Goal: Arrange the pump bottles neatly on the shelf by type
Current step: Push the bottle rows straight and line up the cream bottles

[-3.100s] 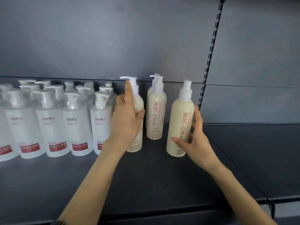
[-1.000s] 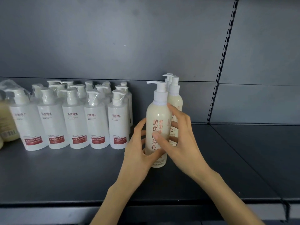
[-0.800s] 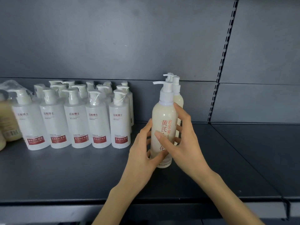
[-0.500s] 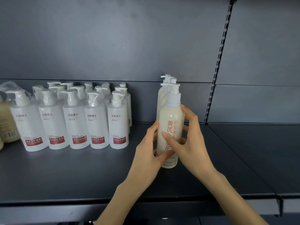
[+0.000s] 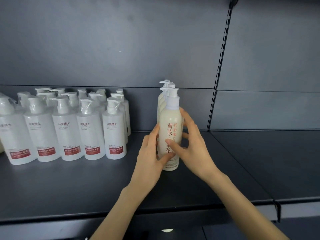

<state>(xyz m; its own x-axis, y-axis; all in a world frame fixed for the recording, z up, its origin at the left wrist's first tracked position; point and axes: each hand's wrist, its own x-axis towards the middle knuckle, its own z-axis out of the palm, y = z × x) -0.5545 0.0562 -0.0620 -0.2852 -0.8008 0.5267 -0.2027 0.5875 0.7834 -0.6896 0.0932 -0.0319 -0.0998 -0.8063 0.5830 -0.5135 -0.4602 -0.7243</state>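
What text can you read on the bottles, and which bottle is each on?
"黄芪·山…花" down the front cream bottle; the right hand hides part.
"沿美博士" on the front-row white bottles.
"KERATIN CONDITIONER" lower on those.
"角蛋白护发素" on their red labels.
Smaller print: too small to read.

The rear cream bottles (image 5: 159,103) are largely hidden by the front cream bottle (image 5: 171,118); its label is partly covered by thumbs of the left hand (image 5: 149,154) and right hand (image 5: 194,146); the leftmost white bottle (image 5: 10,135) is cut off at the edge; the small print cannot be read.
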